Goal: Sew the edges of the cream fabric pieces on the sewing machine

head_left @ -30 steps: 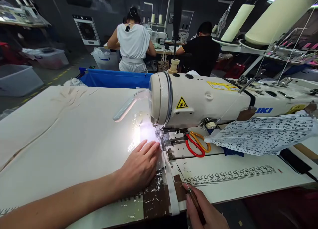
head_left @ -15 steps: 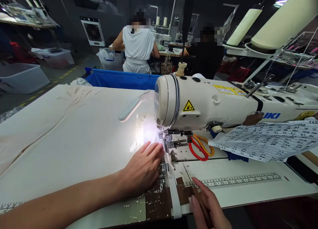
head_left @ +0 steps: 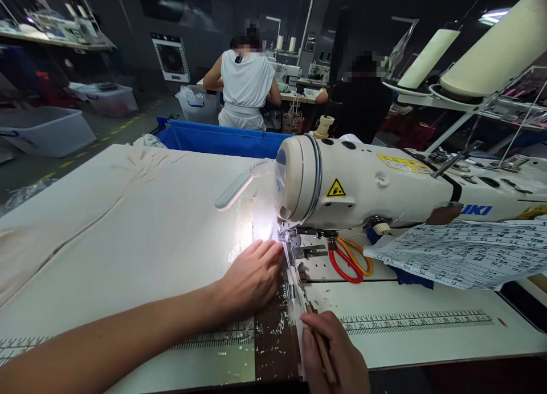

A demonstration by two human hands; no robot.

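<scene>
My left hand [head_left: 252,277] lies palm down beside the presser foot [head_left: 284,234] of a white sewing machine [head_left: 342,180]. Its fingers are stretched out, with the tips at the edge of pale thin fabric under the lamp glow. In my right hand [head_left: 333,348] is an awl [head_left: 323,351] with a wooden handle, its thin metal shaft pointing up toward the foot. The shaft lies along a narrow white strip [head_left: 294,311], which runs from the foot toward the table's front edge. My right hand partly covers the strip's lower end.
Scissors [head_left: 348,263] with red and orange handles lie under the machine arm. Printed striped cloth [head_left: 465,254] hangs at the right. A ruler scale [head_left: 419,321] marks the table front. Behind are a blue fabric bin [head_left: 217,138], thread cones [head_left: 429,57] and two people seated at machines.
My right hand has moved left and brought the awl's shaft onto the white strip near the foot. My left hand stays by the foot. The whole view has shifted slightly.
</scene>
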